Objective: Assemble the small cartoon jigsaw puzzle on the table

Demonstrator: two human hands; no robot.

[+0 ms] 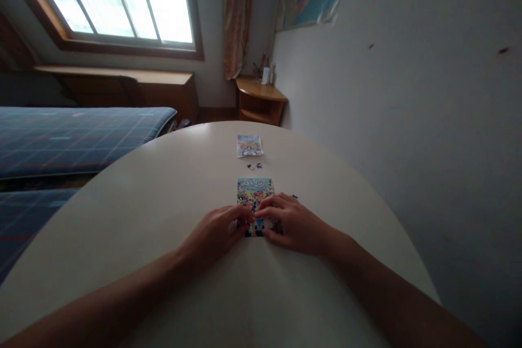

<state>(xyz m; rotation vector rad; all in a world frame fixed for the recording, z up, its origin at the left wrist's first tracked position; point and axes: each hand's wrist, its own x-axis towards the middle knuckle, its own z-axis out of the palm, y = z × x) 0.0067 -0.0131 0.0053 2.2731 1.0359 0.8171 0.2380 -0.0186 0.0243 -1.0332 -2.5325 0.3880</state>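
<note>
A colourful printed picture (256, 187), with pale lettering along its top, lies flat on the table in front of me. My left hand (228, 225) is over its lower left side, thumb and fingertips drawn close together; whatever is between them is hidden. Over the lower right side, my right hand (287, 223) has its fingers apart and bent, their tips at the picture's surface. The fingertips of both hands nearly meet near its middle. Small dark bits (255, 166) lie beyond the top edge, and another dark bit (295, 196) shows just past my right knuckles.
Farther back on the round white table (183, 174) is a second, smaller printed sheet or packet (249, 145). Mattresses with a blue checked cover (81, 136) are at the left. A wooden corner shelf (261, 89) stands behind the table, and a white wall (387, 103) runs along the right.
</note>
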